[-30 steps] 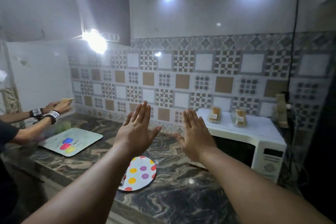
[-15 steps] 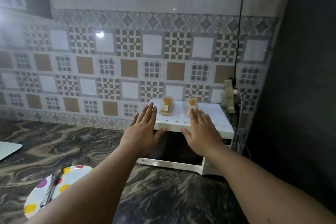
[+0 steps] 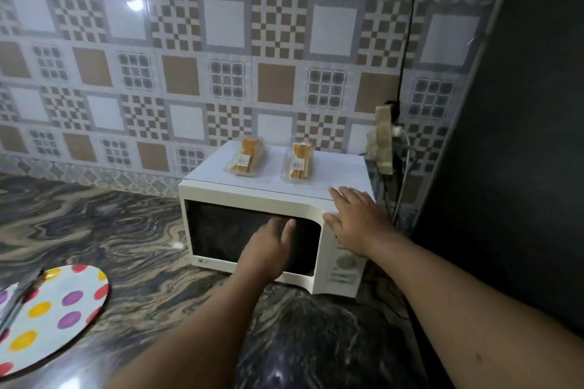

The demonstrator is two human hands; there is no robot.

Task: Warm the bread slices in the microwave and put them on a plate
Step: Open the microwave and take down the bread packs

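A white microwave [image 3: 252,196] stands on the marbled counter with its dark door closed. Two clear packs of bread slices lie on its top, one to the left [image 3: 246,157] and one to the right [image 3: 299,162]. My left hand [image 3: 268,249] is in front of the door glass, fingers apart, holding nothing. My right hand [image 3: 355,218] lies flat on the microwave's top right front corner, fingers spread, above the control panel. A white plate with coloured dots [image 3: 53,313] sits on the counter at the lower left.
Metal tongs [image 3: 17,300] rest across the plate's left part. A wall socket with plugs and cables [image 3: 387,139] hangs right of the microwave. A dark tall surface [image 3: 512,136] closes off the right side. The tiled wall runs behind.
The view has swung right and down toward the microwave. Both hands have dropped from mid-air: the left to the door front, the right onto the top right corner.
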